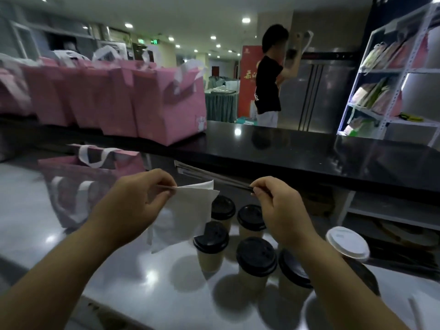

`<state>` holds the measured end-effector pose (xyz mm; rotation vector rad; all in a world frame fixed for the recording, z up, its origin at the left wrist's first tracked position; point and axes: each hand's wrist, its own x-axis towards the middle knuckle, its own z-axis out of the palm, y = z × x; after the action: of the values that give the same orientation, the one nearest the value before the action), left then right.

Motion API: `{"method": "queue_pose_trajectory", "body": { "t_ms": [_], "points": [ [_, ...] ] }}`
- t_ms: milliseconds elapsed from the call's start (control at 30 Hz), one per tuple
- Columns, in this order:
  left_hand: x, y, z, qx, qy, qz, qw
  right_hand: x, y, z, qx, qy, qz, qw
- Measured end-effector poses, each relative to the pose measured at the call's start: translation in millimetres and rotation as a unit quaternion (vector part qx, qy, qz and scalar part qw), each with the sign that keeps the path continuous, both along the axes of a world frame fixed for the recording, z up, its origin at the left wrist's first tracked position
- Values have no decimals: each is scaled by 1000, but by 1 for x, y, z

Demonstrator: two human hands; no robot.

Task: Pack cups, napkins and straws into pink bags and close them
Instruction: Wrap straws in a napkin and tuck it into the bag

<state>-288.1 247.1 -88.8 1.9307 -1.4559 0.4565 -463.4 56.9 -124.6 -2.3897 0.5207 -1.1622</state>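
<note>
My left hand (140, 198) pinches the top edge of a white napkin (183, 220), which hangs down above the steel counter. My right hand (278, 206) pinches the near end of a bundle of wrapped straws (214, 176) that points away to the upper left. Below both hands stand several paper cups with black lids (256, 256). One cup with a white lid (347, 242) stands to the right. An open pink bag (95, 163) with white handles sits on the counter behind my left hand.
A row of several pink bags (152, 103) stands on the raised black counter (297, 148) at the back left. A person in a black shirt (269, 84) stands beyond it. A white shelf rack (385, 75) with packets stands at right.
</note>
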Motion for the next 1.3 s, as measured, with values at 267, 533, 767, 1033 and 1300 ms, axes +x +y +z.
{"method": "queue_pose_trajectory", "body": {
  "t_ms": [267, 533, 767, 1033, 1300],
  "points": [
    [99, 43, 10, -38, -32, 79, 996, 126, 21, 9, -34, -6, 48, 998],
    [210, 65, 38, -73, -45, 137, 987, 252, 26, 45, -104, 44, 58, 992],
    [279, 67, 39, -103, -50, 136, 984, 323, 42, 77, -156, 168, 68, 971],
    [349, 62, 31, -103, -20, 71, 992, 403, 67, 65, -207, 272, 38, 939],
    [406, 59, 12, -98, 46, -37, 993, 422, 62, 46, -85, 323, -33, 942]
  ]
}}
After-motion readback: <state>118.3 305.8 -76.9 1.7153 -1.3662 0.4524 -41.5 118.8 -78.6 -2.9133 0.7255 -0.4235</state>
